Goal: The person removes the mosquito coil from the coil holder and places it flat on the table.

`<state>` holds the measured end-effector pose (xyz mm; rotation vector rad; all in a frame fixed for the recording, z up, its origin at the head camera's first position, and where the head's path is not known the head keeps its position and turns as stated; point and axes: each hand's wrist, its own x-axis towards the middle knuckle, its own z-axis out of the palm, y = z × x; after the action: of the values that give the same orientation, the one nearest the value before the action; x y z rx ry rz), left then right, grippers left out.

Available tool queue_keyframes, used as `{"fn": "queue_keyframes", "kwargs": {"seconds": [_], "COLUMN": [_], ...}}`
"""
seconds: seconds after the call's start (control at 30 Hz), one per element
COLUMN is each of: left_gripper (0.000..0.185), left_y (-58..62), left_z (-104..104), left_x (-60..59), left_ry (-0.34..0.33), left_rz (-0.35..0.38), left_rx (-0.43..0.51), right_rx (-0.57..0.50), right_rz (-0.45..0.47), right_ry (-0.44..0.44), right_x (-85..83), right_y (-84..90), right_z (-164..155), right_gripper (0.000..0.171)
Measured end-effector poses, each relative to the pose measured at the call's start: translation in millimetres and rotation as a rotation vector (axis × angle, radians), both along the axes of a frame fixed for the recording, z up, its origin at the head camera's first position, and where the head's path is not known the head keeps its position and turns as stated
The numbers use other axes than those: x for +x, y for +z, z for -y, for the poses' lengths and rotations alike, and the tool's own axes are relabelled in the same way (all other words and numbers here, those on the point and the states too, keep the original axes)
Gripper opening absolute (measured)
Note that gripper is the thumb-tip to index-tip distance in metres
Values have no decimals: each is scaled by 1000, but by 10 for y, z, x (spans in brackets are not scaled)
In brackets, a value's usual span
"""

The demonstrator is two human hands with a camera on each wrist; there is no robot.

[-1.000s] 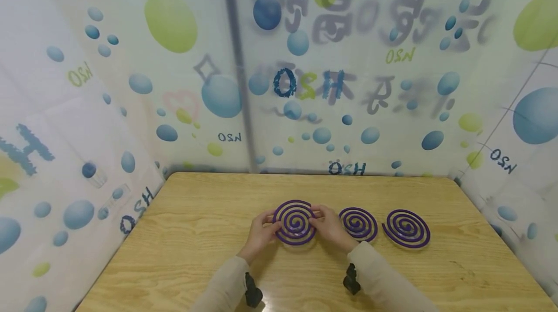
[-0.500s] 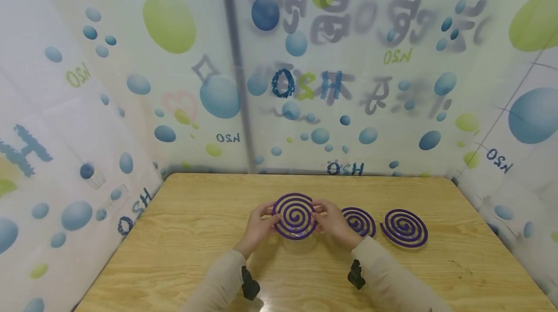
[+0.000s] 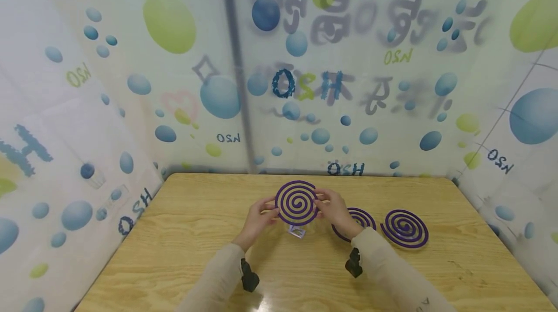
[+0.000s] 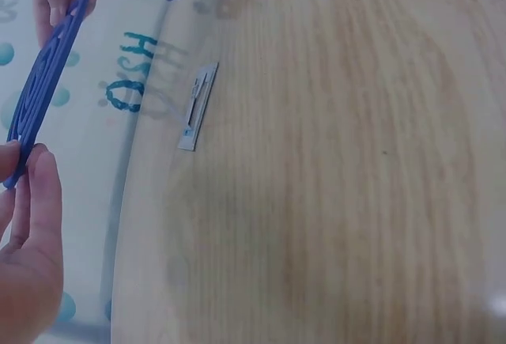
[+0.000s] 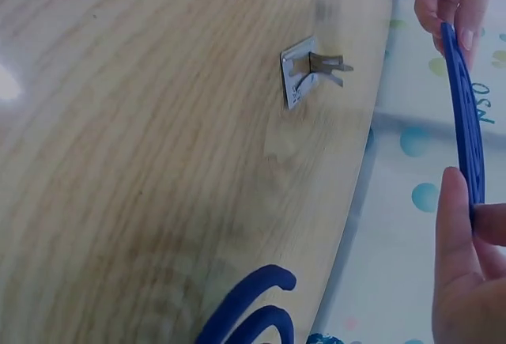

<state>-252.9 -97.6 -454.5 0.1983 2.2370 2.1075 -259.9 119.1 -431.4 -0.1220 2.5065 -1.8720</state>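
Both hands hold a purple mosquito coil [image 3: 299, 203] up off the table by its opposite edges, its spiral face turned to the head camera. My left hand [image 3: 256, 220] pinches the left rim between thumb and fingers. At the right rim my right hand [image 3: 334, 209] does the same. Seen edge-on in the left wrist view, the coil [image 4: 47, 83] spans from one hand to the other. Below it on the tabletop lies a small metal coil stand [image 5: 297, 73], a flat plate with prongs bent up, and the held coil overlaps its top in the head view.
A second purple coil [image 3: 367, 214] lies to the right, partly hidden behind the right hand and wrist. Farther right rests a third coil [image 3: 405, 227]. The wooden table [image 3: 196, 215] ends at a printed curtain [image 3: 370, 152] at the back.
Both hands have raised the coil and tilted it more upright. The metal stand has come into sight beneath it. The other two coils stay where they were.
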Motion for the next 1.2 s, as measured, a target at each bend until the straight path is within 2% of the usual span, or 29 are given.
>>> {"fn": "queue_keyframes", "kwargs": {"seconds": [0.23,0.53,0.67,0.83,0.97,1.07,1.2], "left_gripper": [38,38,36,35,37,38,37], "left_y": [-26,-116,-233,-369,-441,-480,-497], "left_z": [-70,-93,-89,-108,-136,-163,-206], "left_x": [-135,-231,-293,-342,-342,-346,-355], "left_ry": [107,215,275,331,328,326,312], "left_rz": [-25,-6,-5,22,20,30,-7], "left_rx": [72,121,65,-73,-127,-125,-160], "right_rx": [-17,-27,42,184,239,249,250], "right_rz": [-4,8,2,-45,-53,-33,-4], "right_ry": [-54,-104,-117,-144,-162,-167,-191], "right_x": [-181,-405,-406,-423,-437,-439,-437], "right_y": [-30,-237,-292,-404,-463,-484,-503], "right_z": [52,151,197,205,203,197,176], "right_gripper": [31,28,26,23,23,24,25]}}
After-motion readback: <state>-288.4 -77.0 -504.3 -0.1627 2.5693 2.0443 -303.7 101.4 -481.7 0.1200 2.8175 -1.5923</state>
